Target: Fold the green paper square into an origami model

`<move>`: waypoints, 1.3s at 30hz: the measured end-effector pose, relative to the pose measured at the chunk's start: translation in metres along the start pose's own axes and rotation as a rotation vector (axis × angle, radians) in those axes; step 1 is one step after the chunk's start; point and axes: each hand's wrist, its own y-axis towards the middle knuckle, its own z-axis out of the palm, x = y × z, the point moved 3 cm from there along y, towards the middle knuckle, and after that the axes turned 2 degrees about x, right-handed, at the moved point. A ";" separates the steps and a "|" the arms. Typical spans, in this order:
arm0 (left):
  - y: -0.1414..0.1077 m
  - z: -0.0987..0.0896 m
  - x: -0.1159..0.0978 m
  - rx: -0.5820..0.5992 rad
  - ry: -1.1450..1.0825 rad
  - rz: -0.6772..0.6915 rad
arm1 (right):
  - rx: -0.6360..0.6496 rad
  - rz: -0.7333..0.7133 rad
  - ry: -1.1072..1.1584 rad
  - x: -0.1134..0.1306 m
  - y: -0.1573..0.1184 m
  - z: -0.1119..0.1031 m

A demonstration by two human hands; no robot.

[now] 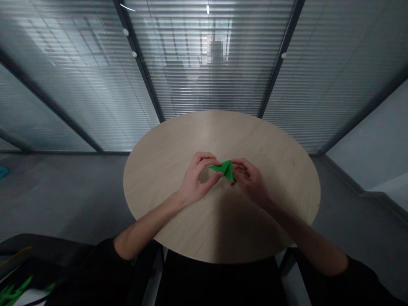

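A small piece of folded green paper, with pointed corners and a dark crease in its middle, is held above the centre of the round wooden table. My left hand pinches its left part between thumb and fingers. On the other side, my right hand has its curled fingers at the paper's right edge. Part of the right fingertips is hidden behind the paper.
The round table stands before glass panels with blinds. At the lower left, green items and a white object lie on something dark. A blue object is on the floor at the far left.
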 end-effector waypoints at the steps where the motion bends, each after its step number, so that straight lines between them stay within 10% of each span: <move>1: 0.000 0.000 -0.001 0.023 0.013 0.017 | 0.002 -0.008 -0.009 0.000 0.000 0.001; 20: -0.006 0.008 0.002 0.255 -0.016 0.057 | -0.004 -0.050 -0.167 0.007 -0.004 -0.001; 39: -0.002 0.000 0.001 0.087 -0.007 0.027 | 0.098 -0.223 -0.286 0.019 -0.006 -0.002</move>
